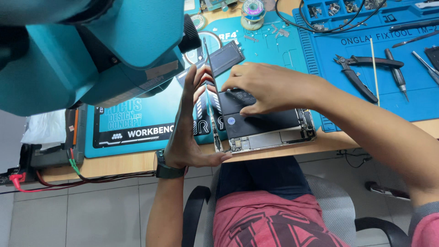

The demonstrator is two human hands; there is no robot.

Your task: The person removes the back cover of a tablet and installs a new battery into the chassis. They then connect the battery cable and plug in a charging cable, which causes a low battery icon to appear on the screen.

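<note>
Presently, nearest the viewer, the left hand point(192, 132) stands flat and open, palm and straight fingers pressed against the raised screen panel point(211, 87), which is seen edge-on, tilted up almost vertical from the long side of the opened tablet body point(270, 132). The tablet lies at the near edge of the wooden bench, directly beneath the right hand point(270, 87). That hand rests fingers-down on the black battery pack point(263, 121) inside the body, fingertips curled and pressing rather than clasping anything. In my judgement the screen panel is thin, light, rigid and brittle; it is best supported across a broad flat area, as the palm now does, or by its long edges, never by a corner, and whatever joins it to the body is hidden behind the left hand. A small round pale label sits on the battery just below the right fingertips, and a pale rectangular label lies under the knuckles. Left of the left hand lies a black-and-teal bench mat point(137, 123) with white lettering. Beyond the right hand a blue ridged work mat point(388, 96) carries black cutters point(359, 73), a thin wooden stick and a driver. Farther off stands a solder spool point(253, 10). A large teal microscope head point(91, 45) overhangs above the left hand.
</note>
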